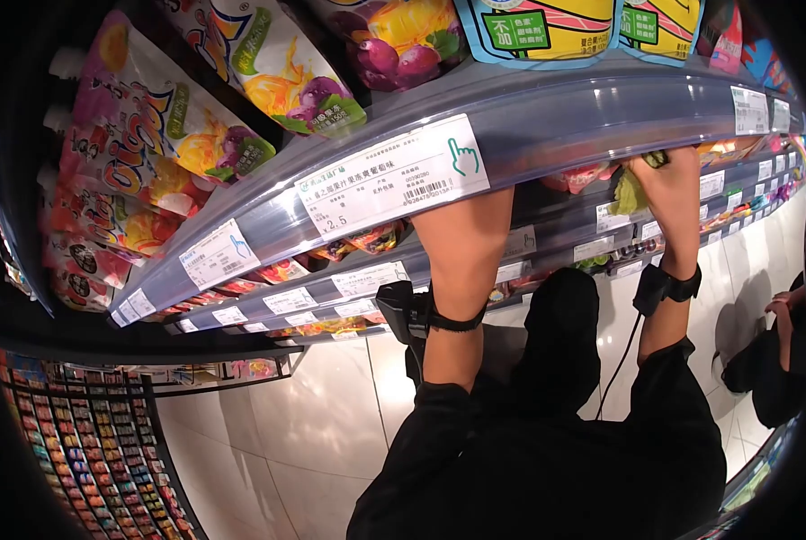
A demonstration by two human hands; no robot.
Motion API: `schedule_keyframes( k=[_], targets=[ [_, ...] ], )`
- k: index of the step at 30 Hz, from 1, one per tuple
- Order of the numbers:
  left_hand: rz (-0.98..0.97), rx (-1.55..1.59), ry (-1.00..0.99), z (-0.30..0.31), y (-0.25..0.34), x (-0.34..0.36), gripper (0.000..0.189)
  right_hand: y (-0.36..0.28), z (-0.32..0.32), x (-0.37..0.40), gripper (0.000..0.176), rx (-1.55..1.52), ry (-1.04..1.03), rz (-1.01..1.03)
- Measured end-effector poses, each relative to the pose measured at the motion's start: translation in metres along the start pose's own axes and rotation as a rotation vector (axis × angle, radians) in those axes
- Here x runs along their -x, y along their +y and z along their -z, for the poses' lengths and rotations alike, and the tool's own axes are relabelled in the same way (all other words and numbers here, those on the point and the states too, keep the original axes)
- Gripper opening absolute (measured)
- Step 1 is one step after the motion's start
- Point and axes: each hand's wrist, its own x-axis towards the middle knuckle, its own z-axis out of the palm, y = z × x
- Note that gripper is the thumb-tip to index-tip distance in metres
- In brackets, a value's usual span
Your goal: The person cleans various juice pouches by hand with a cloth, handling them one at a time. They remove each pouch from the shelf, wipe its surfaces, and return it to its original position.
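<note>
My left forearm (464, 243), with a black strap and small device (407, 310) around it, reaches up behind the lip of the upper shelf. The lip and its price label hide my left hand. My right hand (659, 180) is under the same shelf edge farther right, fingers bent and partly covered by the lip. It is closed on a yellow-green packet (630, 193) that shows beside the fingers. A second strapped device (653, 290) with a cable sits on my right wrist. Pink and red packets (581, 178) lie left of my right hand.
Fruit jelly pouches (210, 135) and yellow-and-blue pouches (538, 31) stand on the upper shelf (565, 135), with price labels (385, 180) along its edge. Lower shelves hold more packets. A rack of small goods (88, 441) stands lower left. Another person (772, 360) is at right.
</note>
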Motion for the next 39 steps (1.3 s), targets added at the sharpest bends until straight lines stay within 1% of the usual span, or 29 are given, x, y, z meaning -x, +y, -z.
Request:
schedule_keyframes(
  k=[1, 3, 4, 6, 7, 8, 10, 12, 13, 14, 16, 18, 20, 22, 23, 24, 26, 27, 28, 30, 31, 32, 34, 36, 38, 39],
  targets=[
    [0.000, 0.001, -0.002, 0.000, 0.002, 0.000, 0.020, 0.002, -0.001, 0.004, 0.027, 0.001, 0.000, -0.002],
    [-0.023, -0.037, 0.049, 0.000, 0.005, -0.002, 0.021, 0.009, -0.003, 0.014, 0.028, 0.133, 0.280, 0.045],
    [-0.024, -0.037, 0.050, 0.000, 0.007, -0.003, 0.021, 0.009, -0.003, 0.021, 0.028, 0.133, 0.280, 0.045],
    [-0.067, -0.054, 0.064, 0.002, 0.007, -0.006, 0.023, 0.008, -0.003, 0.037, 0.030, -0.085, 0.532, -0.012],
    [-0.066, -0.055, 0.064, 0.003, 0.006, -0.006, 0.023, 0.010, -0.002, 0.046, 0.026, -0.204, 0.588, -0.007],
    [-0.071, -0.076, 0.057, 0.005, 0.005, -0.006, 0.024, 0.016, -0.002, 0.055, 0.026, -0.205, 0.587, -0.010],
    [-0.076, -0.097, 0.042, 0.009, 0.002, -0.002, 0.025, 0.029, -0.001, 0.073, 0.024, -0.213, 0.711, 0.001],
    [0.039, -0.030, -0.019, 0.013, -0.002, 0.002, 0.026, 0.038, 0.000, 0.092, 0.024, -0.215, 0.719, -0.015],
    [-0.070, -0.082, 0.132, 0.008, -0.003, -0.001, 0.024, 0.042, 0.002, 0.100, 0.024, -0.220, 0.715, -0.056],
    [-0.075, -0.079, 0.125, 0.011, -0.004, 0.001, 0.024, 0.044, 0.004, 0.109, 0.024, -0.225, 0.712, -0.098],
    [0.016, -0.014, 0.003, 0.021, -0.006, 0.003, 0.020, 0.047, 0.009, 0.128, 0.024, -0.176, 0.708, -0.124],
    [0.057, 0.017, -0.061, 0.029, -0.003, 0.002, 0.018, 0.042, 0.016, 0.149, 0.024, -0.223, 0.632, -0.255],
    [0.100, 0.054, -0.127, 0.040, 0.003, -0.002, 0.017, 0.021, 0.023, 0.168, 0.025, -0.144, 0.537, -0.319],
    [0.121, 0.011, -0.329, 0.053, 0.005, -0.006, 0.014, -0.005, 0.031, 0.188, 0.022, -0.195, 0.311, -0.444],
    [0.183, 0.101, -0.378, 0.057, 0.004, -0.006, 0.009, -0.018, 0.032, 0.195, 0.018, -0.230, 0.187, -0.452],
    [0.196, 0.095, -0.384, 0.061, -0.002, -0.005, 0.009, -0.033, 0.034, 0.204, 0.015, -0.267, 0.056, -0.463],
    [0.036, 0.019, -0.502, 0.073, -0.010, 0.000, 0.010, -0.074, 0.043, 0.221, 0.012, -0.385, -0.185, -0.601],
    [-0.029, -0.019, -0.527, 0.083, -0.008, -0.004, 0.022, -0.083, 0.043, 0.236, 0.012, -0.407, -0.239, -0.570],
    [-0.030, -0.015, -0.539, 0.095, -0.004, -0.002, 0.022, -0.094, 0.044, 0.255, 0.012, -0.430, -0.289, -0.544],
    [0.262, 0.291, -0.685, 0.117, 0.002, 0.008, 0.040, -0.135, 0.060, 0.276, 0.013, -0.599, -0.369, -0.808],
    [0.276, 0.271, -0.756, 0.131, -0.003, 0.020, 0.050, -0.158, 0.068, 0.281, 0.016, -0.483, -0.361, -0.763],
    [0.277, 0.284, -0.774, 0.144, -0.004, 0.033, 0.050, -0.176, 0.078, 0.289, 0.016, -0.478, -0.350, -0.782],
    [0.522, 0.402, -0.938, 0.184, 0.000, 0.053, 0.048, -0.212, 0.091, 0.306, 0.018, -0.536, -0.341, -1.020],
    [0.635, 0.436, -1.012, 0.228, 0.025, 0.058, 0.043, -0.249, 0.106, 0.318, 0.019, -0.527, -0.336, -1.071],
    [0.751, 0.524, -1.037, 0.272, 0.054, 0.050, 0.040, -0.285, 0.124, 0.331, 0.021, -0.516, -0.325, -1.105],
    [0.742, 0.562, -1.050, 0.296, 0.075, 0.038, 0.041, -0.305, 0.134, 0.339, 0.021, -0.505, -0.325, -1.113]
  ],
)
